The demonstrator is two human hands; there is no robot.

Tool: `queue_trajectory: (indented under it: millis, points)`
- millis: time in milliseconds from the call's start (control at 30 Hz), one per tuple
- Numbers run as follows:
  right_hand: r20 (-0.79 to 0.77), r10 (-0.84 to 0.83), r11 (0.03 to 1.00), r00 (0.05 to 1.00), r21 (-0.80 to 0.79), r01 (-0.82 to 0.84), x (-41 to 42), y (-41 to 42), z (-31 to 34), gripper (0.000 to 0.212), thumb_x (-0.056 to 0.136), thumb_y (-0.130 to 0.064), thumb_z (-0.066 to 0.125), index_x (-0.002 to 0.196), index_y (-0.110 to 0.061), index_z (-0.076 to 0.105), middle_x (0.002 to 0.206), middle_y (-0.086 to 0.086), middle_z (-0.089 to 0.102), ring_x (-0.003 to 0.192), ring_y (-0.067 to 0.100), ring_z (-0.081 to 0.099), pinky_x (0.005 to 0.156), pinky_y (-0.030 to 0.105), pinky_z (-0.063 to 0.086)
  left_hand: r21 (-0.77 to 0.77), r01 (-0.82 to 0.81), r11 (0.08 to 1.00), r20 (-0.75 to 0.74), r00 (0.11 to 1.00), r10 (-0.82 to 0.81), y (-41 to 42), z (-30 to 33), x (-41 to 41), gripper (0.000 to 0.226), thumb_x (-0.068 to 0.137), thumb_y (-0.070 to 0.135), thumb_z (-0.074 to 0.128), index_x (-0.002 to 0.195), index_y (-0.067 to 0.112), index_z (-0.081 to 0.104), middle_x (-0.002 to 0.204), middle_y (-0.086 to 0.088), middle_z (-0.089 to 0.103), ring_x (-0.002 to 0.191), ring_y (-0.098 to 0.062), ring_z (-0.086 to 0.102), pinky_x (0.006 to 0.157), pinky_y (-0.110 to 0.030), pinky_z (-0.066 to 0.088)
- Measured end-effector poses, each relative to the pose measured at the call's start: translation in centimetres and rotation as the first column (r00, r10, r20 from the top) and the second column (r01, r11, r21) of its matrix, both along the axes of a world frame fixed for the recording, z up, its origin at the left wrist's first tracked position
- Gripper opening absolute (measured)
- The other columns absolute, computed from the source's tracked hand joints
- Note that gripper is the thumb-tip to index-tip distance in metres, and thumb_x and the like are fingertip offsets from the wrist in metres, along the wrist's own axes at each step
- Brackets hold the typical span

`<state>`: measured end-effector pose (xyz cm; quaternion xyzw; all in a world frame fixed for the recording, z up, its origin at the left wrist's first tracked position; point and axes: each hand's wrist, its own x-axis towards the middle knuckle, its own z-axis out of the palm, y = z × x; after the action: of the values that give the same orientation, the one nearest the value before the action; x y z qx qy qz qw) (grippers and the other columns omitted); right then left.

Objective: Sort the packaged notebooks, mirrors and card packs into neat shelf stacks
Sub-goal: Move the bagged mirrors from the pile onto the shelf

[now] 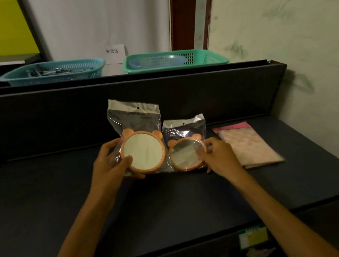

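Two orange bear-eared round mirrors in clear plastic bags sit upright near the middle of the dark shelf [44, 214]. My left hand [108, 167] grips the larger-looking mirror pack [144, 150] by its left edge and lifts it slightly. My right hand [217, 154] holds the second mirror pack [184, 152] at its right edge, low on the shelf. The two packs stand side by side and overlap a little. A flat pink-headed pack [249, 144] lies on the shelf just right of my right hand.
A blue basket [53, 71] holding several dark items and a green basket [175, 59] stand on the ledge above the shelf's back panel, with a white paper sign [112, 53] between them. A wall closes the right side. A green price label [253, 236] marks the shelf's front edge.
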<state>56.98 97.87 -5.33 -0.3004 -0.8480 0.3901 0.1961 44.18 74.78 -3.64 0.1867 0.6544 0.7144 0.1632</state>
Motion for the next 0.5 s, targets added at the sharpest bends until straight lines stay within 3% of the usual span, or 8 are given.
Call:
queue_trajectory:
  millis: [133,200,333,400,500]
  points:
    - [0.12,0.026,0.984,0.992,0.171,-0.047,-0.1,0.3,0.4,0.026,0.087,-0.036,0.062,0.106,-0.018,0.057,0.085,-0.005,0.061,0.069,0.001,0.057,0.053,0.014,0.037,0.01,-0.036,0.999,-0.02,0.999,0.036,1.1,0.0,1.0,0.046,0.086,0.001,0.059,0.122,0.027,0.045,0.132,-0.004,0.044,0.112,-0.035,0.055,0.053,-0.027,0.057]
    - [0.154,0.041,0.97,0.987,0.233,-0.077,0.1,0.8,0.7,0.034,0.087,-0.039,0.063,0.113,-0.018,0.056,0.095,-0.003,0.061,0.076,0.004,0.055,0.059,0.017,0.04,-0.001,-0.045,0.999,-0.031,0.999,0.045,1.5,-0.1,1.5,0.047,0.085,0.002,0.06,0.123,0.026,0.045,0.133,-0.003,0.043,0.113,-0.034,0.054,0.054,-0.027,0.057]
    - [0.155,0.097,0.929,0.983,0.341,-0.145,1.2,2.7,1.4,0.048,0.087,-0.044,0.06,0.129,-0.022,0.049,0.126,0.001,0.053,0.109,0.014,0.051,0.089,0.027,0.043,-0.013,-0.045,0.999,-0.012,0.999,0.044,2.6,-0.2,2.3,0.047,0.086,0.003,0.059,0.125,0.025,0.045,0.137,-0.006,0.041,0.115,-0.036,0.053,0.056,-0.029,0.058]
    - [0.171,0.118,0.905,0.978,0.388,-0.177,1.8,3.9,1.5,0.05,0.089,-0.042,0.058,0.133,-0.022,0.046,0.137,0.002,0.048,0.126,0.018,0.044,0.104,0.033,0.036,-0.017,-0.048,0.999,0.003,0.999,0.048,3.3,-0.2,2.7,0.048,0.086,0.003,0.06,0.126,0.025,0.045,0.137,-0.006,0.041,0.115,-0.036,0.053,0.058,-0.032,0.06]
    - [0.211,0.127,0.87,0.969,0.445,-0.211,2.2,5.3,1.4,0.051,0.09,-0.041,0.056,0.136,-0.023,0.044,0.144,0.003,0.042,0.134,0.019,0.036,0.111,0.035,0.029,-0.037,-0.047,0.998,0.017,0.999,0.048,4.2,-0.2,2.9,0.049,0.085,0.005,0.061,0.128,0.025,0.045,0.138,-0.006,0.042,0.116,-0.035,0.053,0.071,-0.044,0.06]
